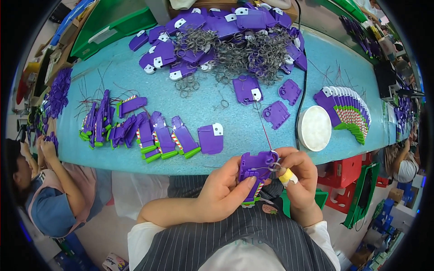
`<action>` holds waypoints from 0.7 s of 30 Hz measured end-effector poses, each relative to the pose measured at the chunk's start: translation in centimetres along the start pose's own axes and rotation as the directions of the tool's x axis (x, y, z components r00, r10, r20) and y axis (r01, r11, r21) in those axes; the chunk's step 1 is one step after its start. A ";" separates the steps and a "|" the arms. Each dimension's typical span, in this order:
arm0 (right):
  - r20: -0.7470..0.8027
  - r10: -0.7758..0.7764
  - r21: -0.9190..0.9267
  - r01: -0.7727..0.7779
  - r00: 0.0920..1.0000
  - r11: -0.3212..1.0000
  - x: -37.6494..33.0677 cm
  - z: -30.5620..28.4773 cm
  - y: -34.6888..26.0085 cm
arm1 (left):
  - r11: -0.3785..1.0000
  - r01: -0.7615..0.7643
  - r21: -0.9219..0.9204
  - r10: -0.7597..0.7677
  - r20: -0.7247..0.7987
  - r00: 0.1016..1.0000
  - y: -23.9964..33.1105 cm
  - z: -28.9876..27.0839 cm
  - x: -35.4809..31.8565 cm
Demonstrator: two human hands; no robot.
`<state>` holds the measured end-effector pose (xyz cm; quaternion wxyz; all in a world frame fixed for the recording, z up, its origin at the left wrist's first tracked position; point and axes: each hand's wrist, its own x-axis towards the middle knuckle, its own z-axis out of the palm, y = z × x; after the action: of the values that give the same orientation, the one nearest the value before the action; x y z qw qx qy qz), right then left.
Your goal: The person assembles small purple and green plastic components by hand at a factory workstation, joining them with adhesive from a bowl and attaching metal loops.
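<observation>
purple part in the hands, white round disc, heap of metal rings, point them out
purple part (pixel 254 168), head view, on its upper flat face
white round disc (pixel 314 128), head view, centre of its top
heap of metal rings (pixel 251 56), head view, middle of the tangle

One white round disc (pixel 315 128), two hands

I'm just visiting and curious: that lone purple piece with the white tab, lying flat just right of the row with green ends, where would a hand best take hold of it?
Probably by its two long side edges, from above. The purple piece lies flat on the blue table, apart from the row at its left, so fingers likely fit down both sides.
</observation>
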<state>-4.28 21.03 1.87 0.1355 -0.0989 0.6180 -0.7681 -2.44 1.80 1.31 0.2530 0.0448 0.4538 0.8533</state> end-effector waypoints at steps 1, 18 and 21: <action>0.003 0.000 0.001 0.000 1.000 1.000 0.0 0.0 0.0 | 1.000 -0.011 0.006 0.011 0.020 1.000 -0.3 -0.2 0.0; 0.724 0.441 0.145 -0.742 0.531 0.655 4.3 -1.5 -1.2 | 0.948 -0.050 0.315 -0.102 0.448 0.888 1.2 -3.4 -2.3; 0.559 0.233 0.338 -0.476 0.795 0.812 6.3 0.2 2.3 | 0.964 -0.091 -0.251 0.154 0.246 0.957 0.3 -3.6 -5.0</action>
<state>-9.92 18.29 -0.45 0.4537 -0.1345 0.3684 -0.8002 0.64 -3.42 0.23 0.2608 0.1554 0.3072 0.9019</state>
